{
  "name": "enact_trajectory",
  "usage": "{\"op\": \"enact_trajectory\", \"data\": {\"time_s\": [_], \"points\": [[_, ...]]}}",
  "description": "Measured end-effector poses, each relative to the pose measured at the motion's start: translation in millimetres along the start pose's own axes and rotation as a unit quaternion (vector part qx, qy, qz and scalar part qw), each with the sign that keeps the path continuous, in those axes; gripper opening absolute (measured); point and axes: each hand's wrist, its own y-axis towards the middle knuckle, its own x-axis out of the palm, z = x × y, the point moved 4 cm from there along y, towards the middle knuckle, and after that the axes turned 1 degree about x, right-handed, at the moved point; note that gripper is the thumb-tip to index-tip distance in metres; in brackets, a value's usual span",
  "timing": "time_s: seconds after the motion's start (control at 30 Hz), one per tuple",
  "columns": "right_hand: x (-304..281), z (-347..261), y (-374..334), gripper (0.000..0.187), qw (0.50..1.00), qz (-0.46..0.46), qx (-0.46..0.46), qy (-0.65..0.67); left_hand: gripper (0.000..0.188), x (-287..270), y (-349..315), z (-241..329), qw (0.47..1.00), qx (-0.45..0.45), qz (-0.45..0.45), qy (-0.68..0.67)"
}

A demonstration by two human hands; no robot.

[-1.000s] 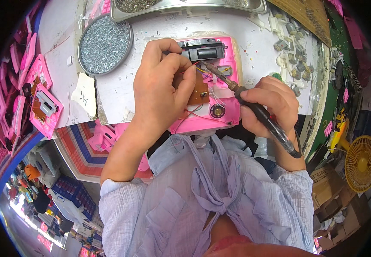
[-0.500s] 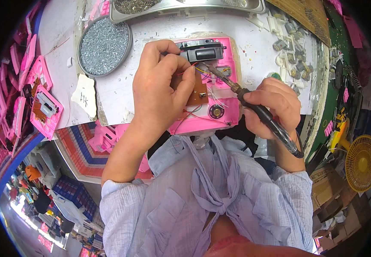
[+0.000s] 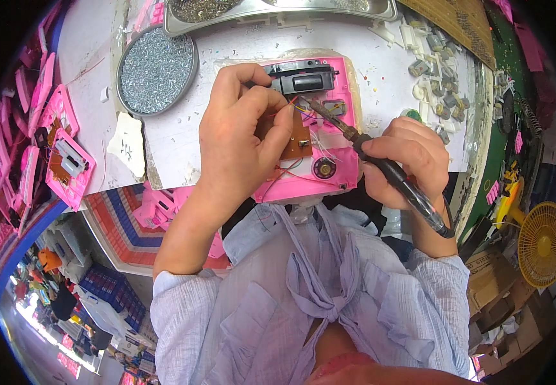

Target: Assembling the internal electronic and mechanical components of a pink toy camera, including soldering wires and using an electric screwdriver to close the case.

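Observation:
My left hand (image 3: pixel 243 128) pinches a thin red wire (image 3: pixel 293 101) between thumb and forefinger, over a pink plastic housing (image 3: pixel 284 188). In my right hand (image 3: pixel 409 160) is a soldering iron (image 3: pixel 390 172), gripped by its dark handle. Its metal tip points up and left, close to the pinched wire; whether they touch I cannot make out. Inside the housing are a brown circuit board (image 3: pixel 300 136), partly behind my left fingers, a round speaker (image 3: pixel 325 167) and a black plastic part (image 3: pixel 310 82) at the far end. Loose coloured wires run between them.
A round tray of small screws (image 3: pixel 157 70) stands at the far left, with a metal tray (image 3: pixel 278 19) behind. Small motors and white plastic parts (image 3: pixel 442 83) lie to the right. Pink housings (image 3: pixel 69 163) pile up at the left; a yellow fan (image 3: pixel 543 244) is at the right.
My right hand and the soldering iron have shifted very slightly left. The left hand keeps its pinch and is nearly still.

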Motion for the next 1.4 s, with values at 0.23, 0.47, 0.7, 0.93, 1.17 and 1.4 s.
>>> {"op": "enact_trajectory", "data": {"time_s": [0.23, 0.47, 0.7, 0.93, 1.17, 1.4], "points": [[-0.9, -0.4, 1.7, 0.032, 1.0, -0.003, 0.0, -0.001, 0.007, 0.8, 0.8, -0.5, 1.0, -0.001, 0.003, -0.005], [1.0, 0.3, 3.5, 0.032, 1.0, -0.003, -0.007, -0.005, 0.011, 0.7, 2.9, -0.3, 0.999, 0.04, 0.021, 0.02], [1.8, 1.5, 3.7, 0.033, 1.0, -0.003, -0.011, -0.005, 0.011, 0.9, 3.3, -0.5, 0.998, 0.046, 0.024, 0.026], [1.7, 1.7, 1.4, 0.032, 1.0, 0.004, -0.009, -0.006, 0.011, 1.0, 3.4, -0.2, 0.999, 0.036, 0.022, 0.021], [-3.0, 2.5, -0.4, 0.033, 1.0, 0.005, -0.007, -0.004, 0.011, 1.1, 3.6, 0.4, 0.999, 0.04, 0.023, 0.026], [-5.1, 3.7, -1.3, 0.032, 1.0, -0.006, 0.001, 0.013, 0.008, 1.6, 2.6, 0.7, 1.0, 0.009, 0.023, 0.019]]}}
